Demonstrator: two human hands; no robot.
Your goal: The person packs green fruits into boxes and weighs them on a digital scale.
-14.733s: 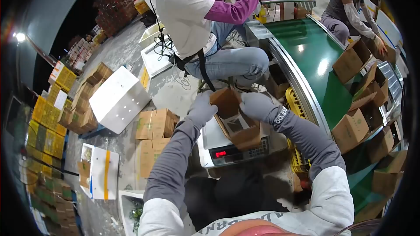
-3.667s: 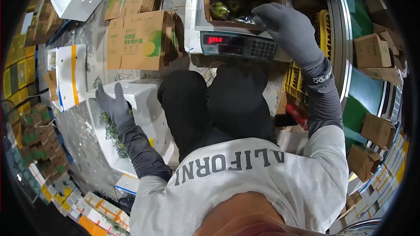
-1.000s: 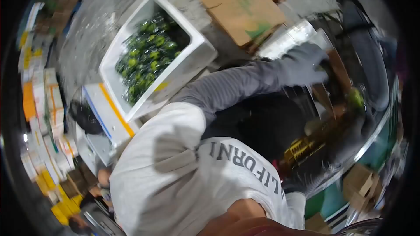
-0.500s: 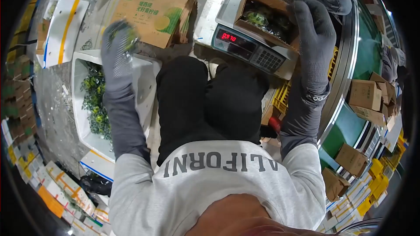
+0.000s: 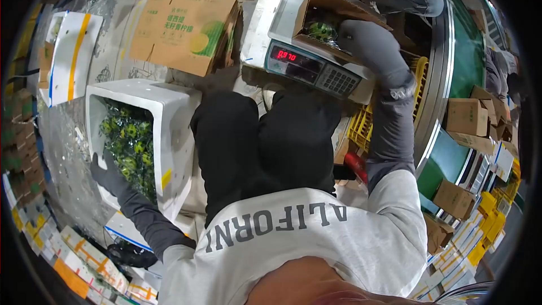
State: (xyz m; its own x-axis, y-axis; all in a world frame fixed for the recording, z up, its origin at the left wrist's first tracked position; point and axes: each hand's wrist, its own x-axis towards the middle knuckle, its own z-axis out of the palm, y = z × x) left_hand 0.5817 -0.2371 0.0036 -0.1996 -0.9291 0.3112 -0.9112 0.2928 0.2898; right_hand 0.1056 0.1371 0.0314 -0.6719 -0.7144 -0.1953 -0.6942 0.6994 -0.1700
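Here's my left hand (image 5: 110, 179), fingers apart at the rim of the foam box (image 5: 176, 121), whose open side seems angled to keep the bagged green fruit (image 5: 132, 144) reachable. Rightward, the scale (image 5: 296, 72) bears the carton (image 5: 344, 8), fruit inside, likely for a reading; my right hand (image 5: 372, 45) reaches over it, grip impossible to tell.

- Grey concrete floor (image 5: 68, 135), scuffed and wet-looking in patches
- Green conveyor belt (image 5: 467, 51) over on the right, edged by a curved metal rail (image 5: 445, 79)
- Yellow crates (image 5: 491, 223) beyond it
- Brown cartons (image 5: 22, 152) piled along the left
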